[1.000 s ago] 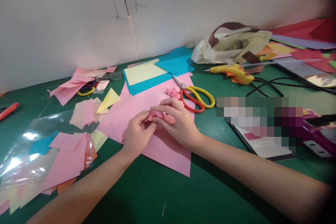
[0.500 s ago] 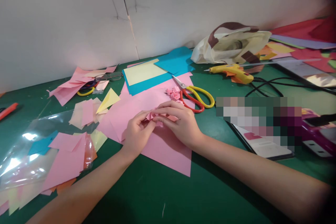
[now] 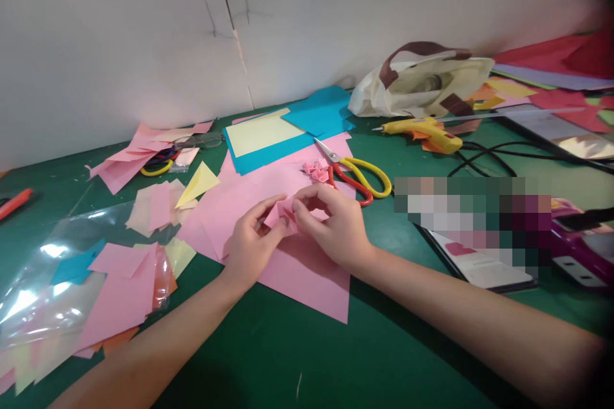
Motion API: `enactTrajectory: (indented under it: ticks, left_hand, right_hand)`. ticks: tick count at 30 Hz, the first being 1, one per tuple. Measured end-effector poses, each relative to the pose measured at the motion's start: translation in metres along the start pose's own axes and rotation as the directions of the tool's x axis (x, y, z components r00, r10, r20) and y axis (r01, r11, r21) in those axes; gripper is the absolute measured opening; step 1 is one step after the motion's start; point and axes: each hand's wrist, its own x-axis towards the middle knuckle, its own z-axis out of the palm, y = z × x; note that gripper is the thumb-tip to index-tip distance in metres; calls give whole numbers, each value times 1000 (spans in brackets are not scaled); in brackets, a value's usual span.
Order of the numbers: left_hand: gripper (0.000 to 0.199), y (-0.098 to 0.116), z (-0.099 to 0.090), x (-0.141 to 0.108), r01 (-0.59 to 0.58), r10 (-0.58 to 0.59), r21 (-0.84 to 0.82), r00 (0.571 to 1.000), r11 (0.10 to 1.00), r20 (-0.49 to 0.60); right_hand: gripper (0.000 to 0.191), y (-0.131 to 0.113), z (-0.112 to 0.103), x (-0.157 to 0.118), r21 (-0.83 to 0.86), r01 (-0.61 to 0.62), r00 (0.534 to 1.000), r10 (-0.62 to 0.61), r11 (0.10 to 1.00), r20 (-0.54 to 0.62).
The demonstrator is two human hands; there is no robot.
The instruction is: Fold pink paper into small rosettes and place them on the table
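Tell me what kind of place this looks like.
Probably a paper-craft workspace: there's a yellow glue gun, scissors with red and yellow handles, and blue sheets on a green tabletop.

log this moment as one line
left hand: holds pink folded paper | right hand: fingers on same paper | scissors: beyond right hand

On the tabletop [image 3: 393,332], scissors [image 3: 352,169] lie right of the folded flowers [image 3: 316,170]; the glue gun [image 3: 426,133] sits before the bag [image 3: 422,83].
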Motion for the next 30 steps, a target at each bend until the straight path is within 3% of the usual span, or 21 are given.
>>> enactTrajectory:
  ticks: [5, 12, 17, 24, 30]
  left_hand:
    - [28, -1, -1, 1, 0, 0, 4, 1000, 1000, 0]
    - [28, -4, -2, 1, 1, 0, -16, 1000, 1000, 20]
    - [25, -3, -3, 0, 9, -10, 17, 999, 1000, 39]
    - [24, -3, -3, 0, 44, -44, -85, 999, 995, 6]
    - [30, -8, -4, 1, 50, -38, -192, 997, 980, 65]
  right_hand:
    - [7, 2, 1, -1, 51, -92, 994, 95, 994, -61]
    - [37, 6, -1, 1, -13, -16, 997, 17, 1000, 70]
    - [30, 6, -2, 3, -52, 123, 989, -118, 991, 92]
    - [21, 5, -1, 2, -93, 153, 986, -146, 984, 75]
    - [15, 7, -1, 0, -139, 238, 971, -231, 961, 65]
